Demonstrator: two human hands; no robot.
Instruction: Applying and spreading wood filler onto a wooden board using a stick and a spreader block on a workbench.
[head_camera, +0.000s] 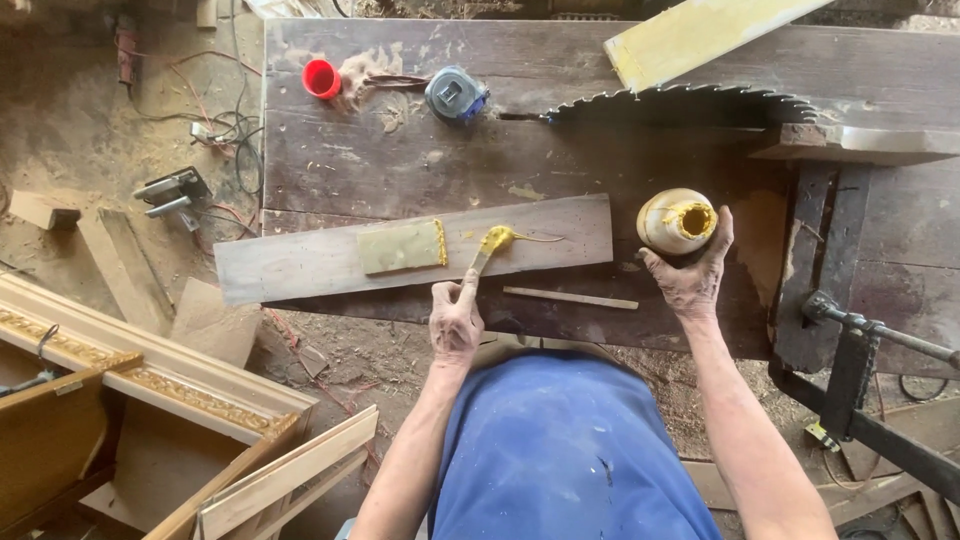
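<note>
two hands clamped: left hand (456, 322) on glue stick (487, 250), right hand (692, 272) on glue jar (676, 221)

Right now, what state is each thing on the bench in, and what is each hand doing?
Left hand: gripping a glue stick, its tip loaded with yellow glue.
Right hand: holding the glue jar, open, tilted, glue around its mouth.
Plank: flat on the bench, partly smeared with glue.
Small wood piece: lying on the plank, yellow glue along its right edge.
Tape measure: closed, lying untouched.
Red cap: open side up.
Saw blade: no motion blur visible.
</note>
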